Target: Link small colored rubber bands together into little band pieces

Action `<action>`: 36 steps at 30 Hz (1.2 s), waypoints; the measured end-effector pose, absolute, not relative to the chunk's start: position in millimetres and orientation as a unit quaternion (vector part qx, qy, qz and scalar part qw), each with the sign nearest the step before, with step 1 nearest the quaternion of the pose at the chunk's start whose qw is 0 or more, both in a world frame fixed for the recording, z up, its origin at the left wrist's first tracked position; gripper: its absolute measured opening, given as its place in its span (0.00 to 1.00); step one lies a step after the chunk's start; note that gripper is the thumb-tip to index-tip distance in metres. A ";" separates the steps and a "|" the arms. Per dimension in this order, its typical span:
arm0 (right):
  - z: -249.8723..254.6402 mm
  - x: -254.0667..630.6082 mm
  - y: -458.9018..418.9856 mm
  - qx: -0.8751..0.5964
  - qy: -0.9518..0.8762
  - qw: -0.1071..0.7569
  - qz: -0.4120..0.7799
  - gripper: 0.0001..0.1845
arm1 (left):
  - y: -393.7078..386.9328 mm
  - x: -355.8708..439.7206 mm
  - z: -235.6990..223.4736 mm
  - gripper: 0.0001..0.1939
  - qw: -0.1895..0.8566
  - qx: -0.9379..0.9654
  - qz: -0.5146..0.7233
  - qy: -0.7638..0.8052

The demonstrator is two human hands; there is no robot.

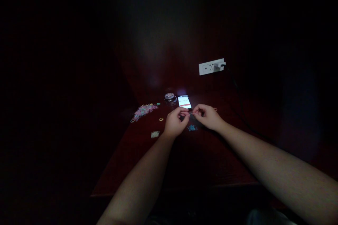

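My left hand [176,122] and my right hand [207,116] meet over the dark red table, fingertips pinched. Between them stretches a thin, pale elastic band [191,113], its colour hard to make out in the dim light. Just below the hands lies a small bunch of blue elastic bands [192,128]. A cluster of pale yellowish bands [155,134] sits to the left of my left wrist. One yellow band [161,119] lies alone beside my left hand. Farther left is a loose heap of mixed pink, purple and green bands [144,111].
Behind my hands a lit phone [184,102] lies next to a clear jar with a lid [170,99]. A white wall socket [211,66] holds a plug, and its dark cable [241,103] runs down at the right. The table's front edge [185,188] crosses below my arms.
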State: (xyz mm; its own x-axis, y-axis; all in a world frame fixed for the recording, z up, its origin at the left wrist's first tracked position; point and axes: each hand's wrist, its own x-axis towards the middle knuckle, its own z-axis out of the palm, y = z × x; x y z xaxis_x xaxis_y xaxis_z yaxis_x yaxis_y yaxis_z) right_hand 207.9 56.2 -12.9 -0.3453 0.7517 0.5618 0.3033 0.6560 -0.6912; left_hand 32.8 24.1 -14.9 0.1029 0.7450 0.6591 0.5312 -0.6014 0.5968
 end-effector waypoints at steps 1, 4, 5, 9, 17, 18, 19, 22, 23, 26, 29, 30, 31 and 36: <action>-13.3 207.9 56.5 -0.334 -0.785 0.463 0.241 0.05 | 23.9 32.9 -14.9 0.09 0.107 0.735 0.510 0.434; -13.6 207.9 56.3 -0.334 -0.787 0.462 0.237 0.05 | 23.6 33.2 -14.8 0.09 0.113 0.732 0.511 0.436; -13.3 207.9 55.9 -0.334 -0.787 0.461 0.236 0.05 | 23.6 33.3 -14.7 0.08 0.114 0.731 0.511 0.437; -11.7 207.8 54.2 -0.328 -0.790 0.462 0.234 0.05 | 23.6 33.5 -14.1 0.08 0.114 0.728 0.510 0.443; -10.9 208.1 53.6 -0.308 -0.800 0.459 0.234 0.02 | 22.8 33.2 -13.3 0.08 0.125 0.730 0.502 0.447; -10.8 208.2 53.4 -0.304 -0.801 0.459 0.234 0.02 | 22.7 33.2 -13.4 0.08 0.125 0.731 0.500 0.447; -10.6 208.3 53.1 -0.301 -0.803 0.458 0.235 0.01 | 22.6 33.2 -13.4 0.08 0.126 0.732 0.499 0.446; -9.7 208.5 51.8 -0.291 -0.808 0.457 0.231 0.01 | 22.1 33.3 -13.0 0.08 0.129 0.735 0.494 0.447; -9.4 208.6 51.4 -0.288 -0.809 0.459 0.228 0.02 | 22.0 33.3 -12.8 0.08 0.130 0.735 0.492 0.447; -8.3 208.6 50.3 -0.280 -0.810 0.464 0.221 0.03 | 21.8 33.3 -12.3 0.08 0.135 0.737 0.489 0.448; -7.7 208.3 50.0 -0.271 -0.815 0.465 0.215 0.03 | 22.3 33.4 -12.8 0.09 0.146 0.739 0.487 0.443; -7.7 208.2 50.1 -0.266 -0.817 0.466 0.212 0.03 | 22.5 33.4 -13.1 0.09 0.150 0.739 0.486 0.442; -7.9 208.2 50.4 -0.263 -0.818 0.467 0.210 0.03 | 22.7 33.4 -13.5 0.09 0.153 0.739 0.486 0.441; -9.1 208.1 51.8 -0.257 -0.821 0.467 0.202 0.03 | 23.3 33.5 -14.7 0.09 0.158 0.740 0.481 0.442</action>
State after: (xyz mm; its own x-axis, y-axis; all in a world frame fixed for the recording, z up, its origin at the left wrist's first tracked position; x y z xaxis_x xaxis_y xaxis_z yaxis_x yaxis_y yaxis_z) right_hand 208.1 51.8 -9.1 -0.4316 0.6109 0.6637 0.2329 0.7863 -0.5723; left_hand 33.5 23.3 -14.7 0.1462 0.8066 0.5728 0.5033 -0.5591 0.6588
